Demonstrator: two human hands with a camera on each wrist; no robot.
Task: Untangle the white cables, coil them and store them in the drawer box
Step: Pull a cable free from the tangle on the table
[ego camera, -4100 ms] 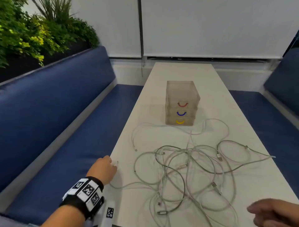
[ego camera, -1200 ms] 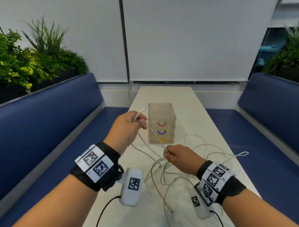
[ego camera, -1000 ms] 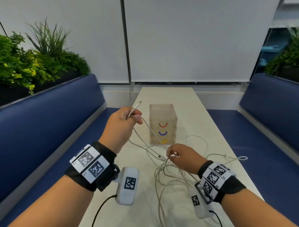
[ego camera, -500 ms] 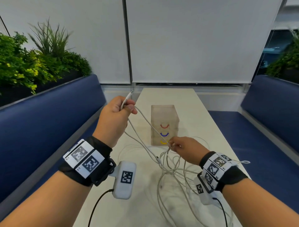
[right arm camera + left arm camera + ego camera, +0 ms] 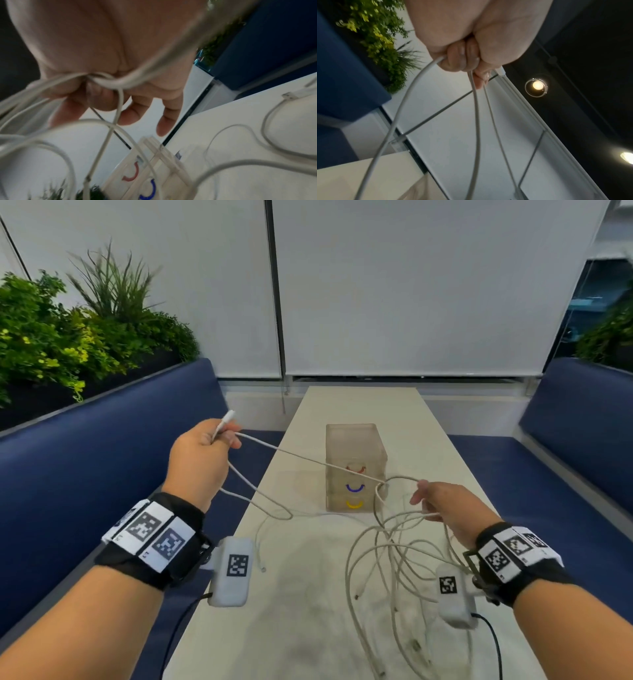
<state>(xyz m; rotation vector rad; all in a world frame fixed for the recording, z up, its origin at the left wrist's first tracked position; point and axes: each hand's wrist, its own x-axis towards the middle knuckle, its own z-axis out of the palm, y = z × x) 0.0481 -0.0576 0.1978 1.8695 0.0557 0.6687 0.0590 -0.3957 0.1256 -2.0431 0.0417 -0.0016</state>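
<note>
white cables (image 5: 394, 546) gripped by both hands

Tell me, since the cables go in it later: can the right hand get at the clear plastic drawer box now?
Probably not yet: the right hand holds tangled white cables, though the drawer box stands close ahead.

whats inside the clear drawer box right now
Nothing can be made out inside the drawer box: its walls are cloudy, and only the red, blue and yellow handles show on the front. All three drawers look closed. The white cables are outside it, on the table and in both hands.
</note>
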